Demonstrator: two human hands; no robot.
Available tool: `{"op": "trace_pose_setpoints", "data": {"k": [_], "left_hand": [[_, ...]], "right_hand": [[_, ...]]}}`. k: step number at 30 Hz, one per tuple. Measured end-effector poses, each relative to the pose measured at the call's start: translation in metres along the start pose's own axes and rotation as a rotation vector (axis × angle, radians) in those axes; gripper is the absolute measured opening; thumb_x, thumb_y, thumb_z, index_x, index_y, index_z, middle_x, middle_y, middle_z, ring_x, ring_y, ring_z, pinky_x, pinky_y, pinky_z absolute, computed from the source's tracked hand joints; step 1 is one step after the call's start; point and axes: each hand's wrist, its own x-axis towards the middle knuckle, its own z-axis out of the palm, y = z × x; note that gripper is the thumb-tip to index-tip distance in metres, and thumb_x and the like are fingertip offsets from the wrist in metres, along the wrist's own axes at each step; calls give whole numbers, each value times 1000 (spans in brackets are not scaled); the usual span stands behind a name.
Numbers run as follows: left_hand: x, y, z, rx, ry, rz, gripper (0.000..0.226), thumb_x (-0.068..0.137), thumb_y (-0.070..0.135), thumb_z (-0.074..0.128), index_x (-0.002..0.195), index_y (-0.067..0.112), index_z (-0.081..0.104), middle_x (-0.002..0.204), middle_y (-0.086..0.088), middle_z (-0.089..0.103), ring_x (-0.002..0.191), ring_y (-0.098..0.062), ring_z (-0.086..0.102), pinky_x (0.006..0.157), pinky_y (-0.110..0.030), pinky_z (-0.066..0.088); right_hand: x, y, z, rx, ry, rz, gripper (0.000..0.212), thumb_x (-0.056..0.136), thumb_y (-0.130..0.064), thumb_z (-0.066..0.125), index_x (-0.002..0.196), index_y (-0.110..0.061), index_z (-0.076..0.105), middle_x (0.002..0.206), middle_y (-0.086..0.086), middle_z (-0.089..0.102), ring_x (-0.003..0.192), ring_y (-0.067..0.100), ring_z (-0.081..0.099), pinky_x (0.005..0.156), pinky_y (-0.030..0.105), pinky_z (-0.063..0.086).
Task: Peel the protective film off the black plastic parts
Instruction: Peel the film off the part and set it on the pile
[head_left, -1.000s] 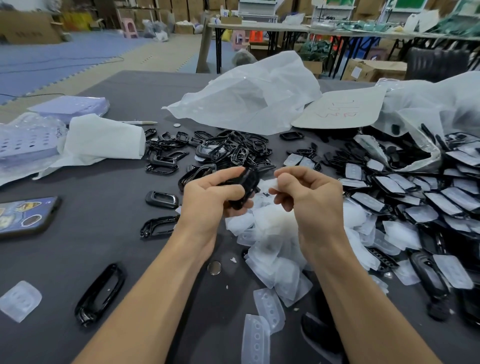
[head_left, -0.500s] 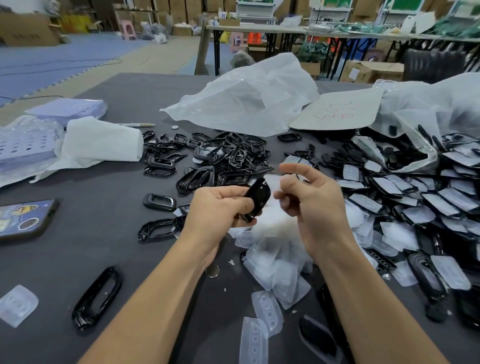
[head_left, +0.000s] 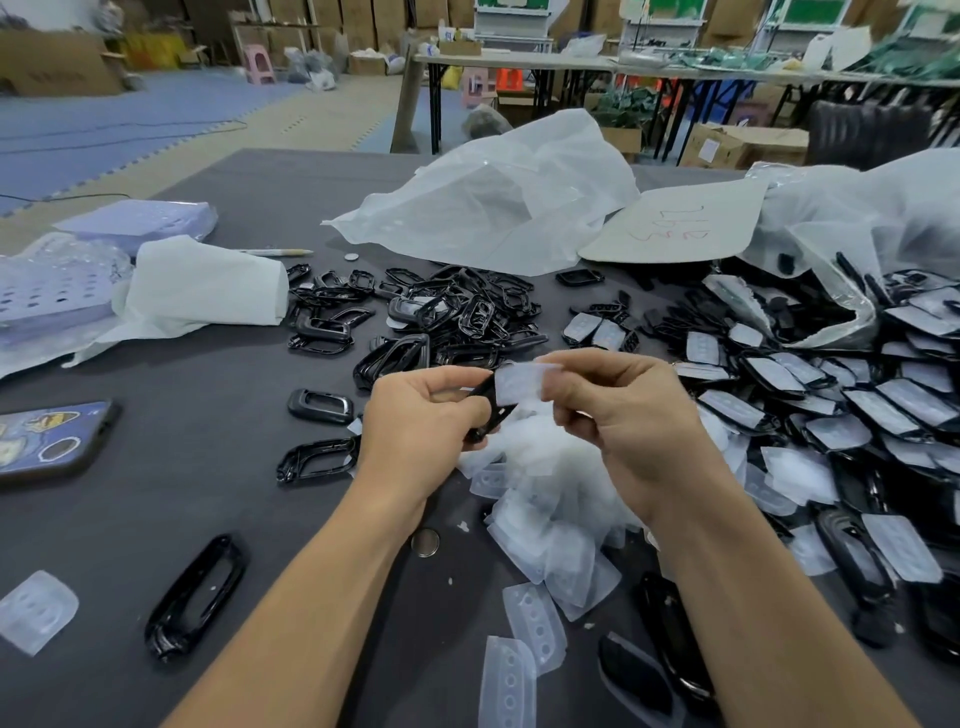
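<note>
Left grip (head_left: 415, 421) holds black part (head_left: 492, 413), long axis near-upright, right grip (head_left: 623, 421) pinches film (head_left: 519, 384)

- One wide-angle head view looks forward and down, close over the left hand (head_left: 421, 415) and right hand (head_left: 623, 421).
- It faces across the dark table (head_left: 156, 493) toward far tables (head_left: 519, 61) and cardboard boxes (head_left: 743, 143).

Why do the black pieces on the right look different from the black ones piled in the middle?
The right pile has cloudy white film on its pieces; the middle pile is bare, shiny black. The right pile's pieces look covered over, while the middle pile's show open holes. Both are black plastic parts on the dark table.
</note>
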Motion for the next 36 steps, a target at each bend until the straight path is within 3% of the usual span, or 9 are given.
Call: {"op": "trace_pose_setpoints", "data": {"k": [4, 9, 16, 19, 24, 28, 33, 36], "left_hand": [[-3, 2, -2, -13, -16, 1, 27, 83, -1, 80, 84, 25, 84, 81, -6, 80, 66, -17, 73, 58, -30, 59], [-9, 8, 0, -48, -153, 13, 19, 79, 18, 89, 93, 29, 85, 89, -3, 82, 73, -11, 73, 62, -23, 57], [-9, 8, 3, -128, -174, -18, 25, 66, 22, 91, 90, 27, 86, 91, -9, 81, 74, -17, 72, 62, -26, 59], [-10, 8, 4, -124, -178, -12, 22, 79, 7, 85, 90, 25, 86, 90, -9, 81, 71, -15, 70, 62, -27, 58], [-11, 10, 4, -165, -185, -7, 27, 83, -2, 80, 84, 25, 86, 89, -8, 81, 66, -12, 71, 58, -24, 58], [-10, 10, 2, -248, -217, -33, 22, 85, -2, 77, 97, 15, 83, 91, -11, 81, 71, -13, 76, 59, -20, 58], [-7, 8, 0, -254, -265, -58, 26, 91, -6, 69, 105, 13, 81, 101, -14, 80, 90, -21, 78, 67, -26, 61], [-6, 10, -1, -306, -308, -125, 20, 95, 8, 65, 103, 12, 83, 104, -16, 79, 91, -22, 78, 70, -31, 62]], "right_hand": [[-2, 3, 2, -127, -109, 3, 20, 82, 13, 73, 82, -5, 82, 58, 8, 61, 49, 13, 46, 49, 18, 39], [-3, 8, 5, -339, 91, -114, 17, 78, 2, 82, 70, -13, 78, 59, 7, 70, 45, 16, 58, 50, 25, 47], [-3, 15, 10, -576, 258, -288, 18, 75, -18, 87, 64, -25, 75, 57, -11, 69, 48, 4, 61, 50, 16, 47], [-3, 16, 13, -604, 290, -323, 19, 76, -20, 87, 63, -25, 74, 56, -14, 68, 50, 2, 62, 50, 11, 43], [-3, 16, 14, -590, 318, -306, 19, 77, -21, 87, 64, -23, 73, 58, -12, 69, 52, 4, 63, 51, 13, 44], [-3, 16, 14, -550, 353, -303, 19, 79, -27, 86, 67, -25, 71, 59, -12, 68, 50, 3, 60, 49, 13, 42], [-4, 17, 16, -537, 279, -294, 16, 86, -22, 78, 73, -26, 71, 61, -9, 70, 49, 5, 60, 51, 18, 46], [-3, 15, 14, -522, 282, -312, 14, 84, -19, 78, 71, -23, 72, 58, -6, 69, 47, 7, 59, 48, 20, 44]]}}
